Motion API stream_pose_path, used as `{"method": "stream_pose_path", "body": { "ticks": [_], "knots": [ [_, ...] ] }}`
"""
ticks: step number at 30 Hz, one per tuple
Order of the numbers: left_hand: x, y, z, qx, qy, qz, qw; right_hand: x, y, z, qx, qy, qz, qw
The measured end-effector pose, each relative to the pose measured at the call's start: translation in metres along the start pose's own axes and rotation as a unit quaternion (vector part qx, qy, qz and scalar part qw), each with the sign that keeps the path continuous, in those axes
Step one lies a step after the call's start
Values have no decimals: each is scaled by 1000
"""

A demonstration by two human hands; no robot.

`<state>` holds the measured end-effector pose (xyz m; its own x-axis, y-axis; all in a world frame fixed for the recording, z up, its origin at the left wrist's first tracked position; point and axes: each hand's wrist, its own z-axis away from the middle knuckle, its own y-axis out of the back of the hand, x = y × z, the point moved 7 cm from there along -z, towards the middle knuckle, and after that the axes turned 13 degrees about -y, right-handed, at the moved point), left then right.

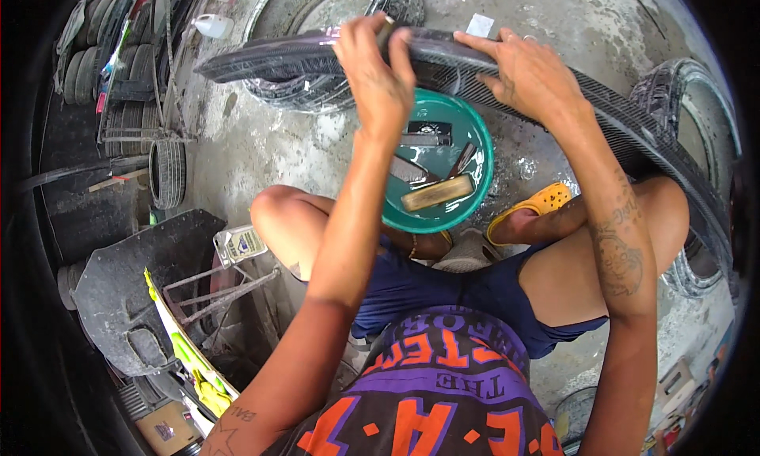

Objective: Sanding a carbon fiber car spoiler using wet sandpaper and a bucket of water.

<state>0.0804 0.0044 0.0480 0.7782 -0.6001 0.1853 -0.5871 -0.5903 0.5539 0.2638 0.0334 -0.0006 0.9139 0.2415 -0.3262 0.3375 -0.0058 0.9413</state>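
Observation:
A long, curved, black carbon-fibre panel (pixel 617 112) with a woven pattern and a wet sheen stretches across in front of me. My left hand (pixel 374 68) is closed on its left part, slightly blurred. Between its thumb and fingers is a small dark block (pixel 385 33) with a pale end, mostly hidden. Farther right, my right hand (pixel 532 74) grips the panel, fingers over the far edge and thumb on the near side. Below the panel stands a green basin (pixel 484 139) of water, holding a wooden block (pixel 437 193) and several dark flat pieces (pixel 427 133).
Tyres lie beyond the panel (pixel 396 1) and at the right (pixel 697 100); more are stacked at the left (pixel 83 74). A white jug (pixel 214 25) stands at the far left. A small pale square (pixel 480 24) lies on the concrete floor (pixel 237 151). A metal frame (pixel 226 290) is near my left knee.

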Motion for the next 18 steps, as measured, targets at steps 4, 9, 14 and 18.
{"method": "stream_pose_path", "body": {
  "ticks": [4, 9, 14, 18],
  "knots": [
    [19, -6, 6, -67, -36, 50, 996, -1, 0, 2, 3, 3, 9, 1000],
    [5, -3, 5, -21, -4, 0, 1000, 0, 1, 1, -1, -6, -1, 1000],
    [5, -8, 3, -29, 14, 27, 999, -2, 2, 1, -1, 1, 3, 1000],
    [27, -10, 4, -15, -68, 32, 997, -3, 3, 2, 17, 0, 6, 1000]
  ]
}}
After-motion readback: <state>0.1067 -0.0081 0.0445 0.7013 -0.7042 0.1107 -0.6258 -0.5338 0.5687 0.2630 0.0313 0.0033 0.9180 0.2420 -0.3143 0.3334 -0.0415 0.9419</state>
